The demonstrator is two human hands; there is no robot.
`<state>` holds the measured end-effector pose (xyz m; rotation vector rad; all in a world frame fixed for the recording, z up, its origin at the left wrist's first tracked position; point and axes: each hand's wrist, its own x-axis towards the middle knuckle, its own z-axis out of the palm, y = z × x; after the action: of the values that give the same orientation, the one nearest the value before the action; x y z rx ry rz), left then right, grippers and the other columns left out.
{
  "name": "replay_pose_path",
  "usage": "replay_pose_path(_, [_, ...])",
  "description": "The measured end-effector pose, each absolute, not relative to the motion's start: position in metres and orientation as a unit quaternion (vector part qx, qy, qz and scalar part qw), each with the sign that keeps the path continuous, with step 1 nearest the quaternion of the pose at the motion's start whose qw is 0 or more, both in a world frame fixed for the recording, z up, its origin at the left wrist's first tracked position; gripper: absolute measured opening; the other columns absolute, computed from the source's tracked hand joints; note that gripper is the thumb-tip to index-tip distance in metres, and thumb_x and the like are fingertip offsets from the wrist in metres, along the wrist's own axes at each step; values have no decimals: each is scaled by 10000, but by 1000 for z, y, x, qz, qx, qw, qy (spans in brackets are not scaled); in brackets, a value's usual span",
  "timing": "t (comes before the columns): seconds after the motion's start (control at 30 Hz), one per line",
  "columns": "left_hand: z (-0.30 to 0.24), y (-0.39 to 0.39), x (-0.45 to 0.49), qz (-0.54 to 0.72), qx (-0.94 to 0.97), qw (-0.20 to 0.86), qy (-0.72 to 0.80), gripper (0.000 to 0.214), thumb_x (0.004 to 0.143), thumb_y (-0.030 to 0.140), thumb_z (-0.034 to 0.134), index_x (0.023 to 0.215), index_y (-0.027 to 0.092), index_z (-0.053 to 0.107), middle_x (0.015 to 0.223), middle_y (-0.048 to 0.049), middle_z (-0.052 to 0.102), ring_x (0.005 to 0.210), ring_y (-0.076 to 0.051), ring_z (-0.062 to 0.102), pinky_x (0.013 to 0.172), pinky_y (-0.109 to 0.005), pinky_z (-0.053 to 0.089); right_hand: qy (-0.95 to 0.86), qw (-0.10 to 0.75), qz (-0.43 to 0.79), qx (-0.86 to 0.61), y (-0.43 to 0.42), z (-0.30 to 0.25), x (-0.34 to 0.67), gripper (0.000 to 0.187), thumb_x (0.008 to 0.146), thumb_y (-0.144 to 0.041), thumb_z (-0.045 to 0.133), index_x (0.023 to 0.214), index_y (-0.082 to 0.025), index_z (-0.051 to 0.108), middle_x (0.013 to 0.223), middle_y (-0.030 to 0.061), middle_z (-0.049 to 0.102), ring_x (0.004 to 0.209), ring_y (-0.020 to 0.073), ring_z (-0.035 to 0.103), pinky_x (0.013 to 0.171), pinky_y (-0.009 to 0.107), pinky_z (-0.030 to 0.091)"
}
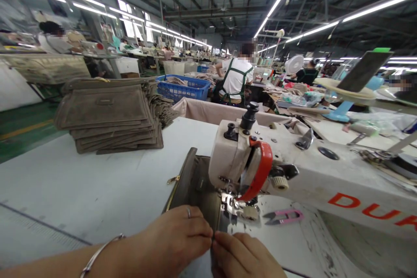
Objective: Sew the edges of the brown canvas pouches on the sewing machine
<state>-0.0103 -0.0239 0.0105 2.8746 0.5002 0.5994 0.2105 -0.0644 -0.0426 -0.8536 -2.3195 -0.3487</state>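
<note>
An olive-brown fabric pouch piece (185, 189) with a brass zipper along its left edge lies under the head of a white sewing machine (224, 156). My left hand (176, 236), with a ring and a bangle, pinches the near edge of the pouch piece. Right beside it, my right hand (243, 254) holds the same edge, fingertips almost touching those of the left. The zipper pull (173, 179) sticks out to the left. Just beyond my fingers is the metal presser foot (239, 208). Part of the fabric is hidden under my hands and the machine head.
Stacked matching pouches (110, 113) stand at the table's back left. Pink-handled thread snips (285, 216) lie right of the presser foot. Behind the table are a fabric-lined bin (195, 108), a blue basket (185, 90) and a co-worker (237, 76) facing away.
</note>
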Motion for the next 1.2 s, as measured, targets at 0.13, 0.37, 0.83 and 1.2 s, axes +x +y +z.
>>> replay_pose_path(0.13, [2, -11, -10, 199, 963, 67, 169, 165, 867, 59, 524, 963, 165, 605, 959, -22, 707, 857, -164, 631, 839, -299, 492, -903, 264, -91, -325, -52, -42, 219, 235, 946, -132, 506, 1130, -162, 649, 1090, 37, 706, 802, 189, 664, 709, 290, 568])
replay_pose_path(0.37, [-1, 13, -6, 184, 967, 67, 162, 148, 894, 80, 546, 990, 166, 620, 970, -35, 711, 924, -182, 646, 882, -305, 486, -898, 180, -39, -400, -43, -29, 221, 374, 843, -122, 585, 1206, -209, 620, 957, 49, 692, 674, 185, 655, 592, 276, 528])
replay_pose_path(0.83, [-8, 48, -1, 218, 955, 75, 186, 169, 953, 98, 474, 919, 166, 625, 981, -42, 713, 935, -189, 653, 893, -294, 481, -851, 153, 12, -502, -40, -24, 213, 323, 920, -133, 473, 1172, -228, 652, 870, 85, 678, 793, 240, 689, 688, 332, 567])
replay_pose_path(1.2, [-1, 46, 0, 207, 937, 82, 269, 241, 939, 107, 500, 1072, 210, 672, 1046, -42, 712, 1060, -227, 632, 988, -360, 471, -837, 174, 105, -508, -40, -16, 213, 329, 941, -153, 448, 1189, -228, 651, 966, 95, 676, 918, 272, 659, 798, 425, 553])
